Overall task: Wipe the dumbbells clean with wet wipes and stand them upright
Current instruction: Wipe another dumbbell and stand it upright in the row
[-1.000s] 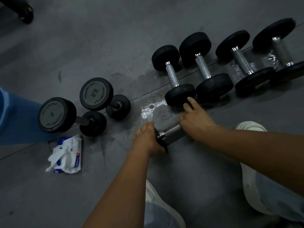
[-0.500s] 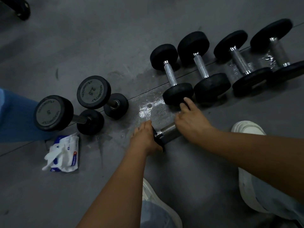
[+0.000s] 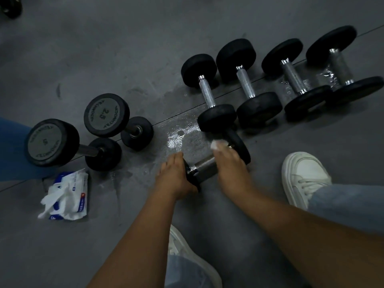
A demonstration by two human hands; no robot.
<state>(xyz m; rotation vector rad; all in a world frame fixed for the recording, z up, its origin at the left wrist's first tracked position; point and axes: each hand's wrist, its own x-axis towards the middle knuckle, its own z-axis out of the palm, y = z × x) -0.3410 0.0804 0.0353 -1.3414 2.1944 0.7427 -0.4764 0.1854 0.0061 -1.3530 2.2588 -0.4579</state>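
The left hand (image 3: 176,175) was clamped over the near head of a dumbbell (image 3: 204,165) that lay on its side on the floor (image 3: 124,48). The right hand (image 3: 230,164) sat over the far end of the steel handle, fingers curled, pinching a white wet wipe (image 3: 217,144) against the bar beside the far head. The hands were apart, one at each end of the handle.

A wet patch (image 3: 176,138) showed on the floor just beyond the left hand. Beyond the right hand, a row of four dumbbells (image 3: 246,84) lay on their sides. Contact between the nearest head and the held dumbbell could not be confirmed.

Well to the left of the left hand, a dumbbell marked 2.5 (image 3: 107,115) and a dumbbell marked 5 (image 3: 47,142) stood on end. Near these lay a pack of wipes (image 3: 68,196), white sheets trailing out.
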